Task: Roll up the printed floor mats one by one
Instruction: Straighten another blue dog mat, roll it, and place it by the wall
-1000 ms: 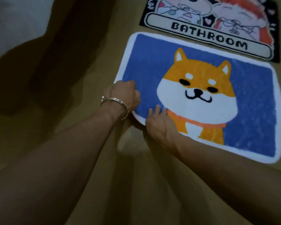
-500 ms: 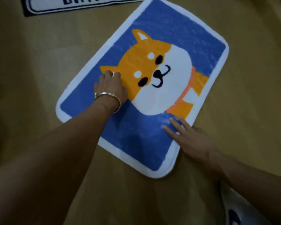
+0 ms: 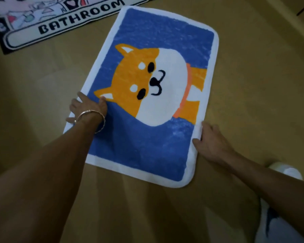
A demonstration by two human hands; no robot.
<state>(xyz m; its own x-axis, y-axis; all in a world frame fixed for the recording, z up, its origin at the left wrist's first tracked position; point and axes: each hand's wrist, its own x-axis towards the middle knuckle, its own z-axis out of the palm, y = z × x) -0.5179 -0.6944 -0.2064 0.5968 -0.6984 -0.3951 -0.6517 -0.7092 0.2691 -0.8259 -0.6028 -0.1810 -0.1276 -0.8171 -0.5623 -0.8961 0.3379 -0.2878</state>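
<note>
The dog mat [image 3: 147, 146] now lies turned, one short edge toward the person. The left hand [image 3: 88, 109] has shifted from the dog's ear to the mat's left edge; the right hand [image 3: 212, 142] now rests at its right edge.

Floor [image 3: 253, 71]: tan, smooth.
Lying flat on it: blue dog mat [image 3: 147, 151], unrolled; beside it, apart, the black BATHROOM mat [image 3: 42, 32].

dog mat [image 3: 147, 137] flat on floor [image 3: 42, 85] | left hand [image 3: 88, 109] on left edge | right hand [image 3: 212, 142] at right edge
</note>
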